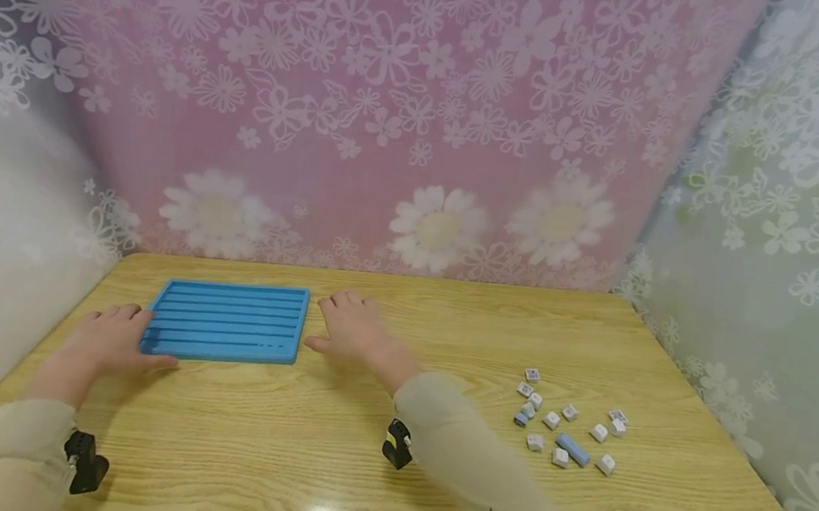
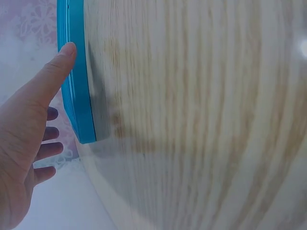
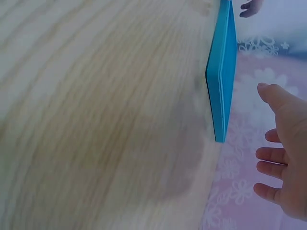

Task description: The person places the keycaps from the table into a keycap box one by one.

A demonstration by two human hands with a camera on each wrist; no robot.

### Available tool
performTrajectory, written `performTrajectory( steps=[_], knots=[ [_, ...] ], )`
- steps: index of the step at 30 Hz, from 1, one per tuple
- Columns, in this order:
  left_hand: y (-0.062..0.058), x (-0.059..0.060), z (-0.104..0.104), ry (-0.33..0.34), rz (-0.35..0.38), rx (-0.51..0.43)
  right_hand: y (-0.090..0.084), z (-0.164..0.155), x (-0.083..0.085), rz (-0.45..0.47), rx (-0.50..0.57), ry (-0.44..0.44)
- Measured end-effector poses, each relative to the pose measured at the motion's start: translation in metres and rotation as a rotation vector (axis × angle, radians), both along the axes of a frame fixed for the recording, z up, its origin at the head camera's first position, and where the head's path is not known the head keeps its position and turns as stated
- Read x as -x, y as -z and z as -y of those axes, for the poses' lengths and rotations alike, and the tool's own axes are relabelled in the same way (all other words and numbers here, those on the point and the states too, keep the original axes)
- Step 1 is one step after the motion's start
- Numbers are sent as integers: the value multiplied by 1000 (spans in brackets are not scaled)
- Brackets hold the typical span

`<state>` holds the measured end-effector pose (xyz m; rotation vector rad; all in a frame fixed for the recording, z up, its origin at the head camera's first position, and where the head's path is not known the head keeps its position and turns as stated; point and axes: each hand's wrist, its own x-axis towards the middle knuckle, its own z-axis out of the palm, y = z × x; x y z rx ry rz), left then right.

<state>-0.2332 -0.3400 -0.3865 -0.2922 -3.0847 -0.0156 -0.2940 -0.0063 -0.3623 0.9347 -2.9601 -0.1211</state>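
A blue rectangular tray (image 1: 226,321) with long parallel ridges lies flat at the back left of the table. My left hand (image 1: 104,337) is at its left front corner, fingers spread and loosely bent. From the left wrist view, the thumb (image 2: 67,50) overlaps the tray's side (image 2: 82,96); whether it touches I cannot tell. To the right of the tray, my right hand (image 1: 351,328) hovers with its fingers apart and holds nothing. A gap shows between it and the tray (image 3: 220,81) in the right wrist view.
Several small white keycaps (image 1: 551,420) are scattered on the right side of the wooden table (image 1: 247,447), with a longer blue-grey keycap (image 1: 572,450) among them. A flowered pink curtain (image 1: 361,142) hangs behind, and pale flowered cloth (image 1: 785,245) borders the right.
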Motion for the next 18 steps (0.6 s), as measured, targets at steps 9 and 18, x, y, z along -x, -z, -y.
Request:
performTrajectory(
  steps=[9,18],
  knots=[
    [5,-3,7,-28,30,-8,19,31,-7,4,-80,-48],
    [9,0,8,-53,59,9,28,42,-13,-50,-207,-57]
  ],
)
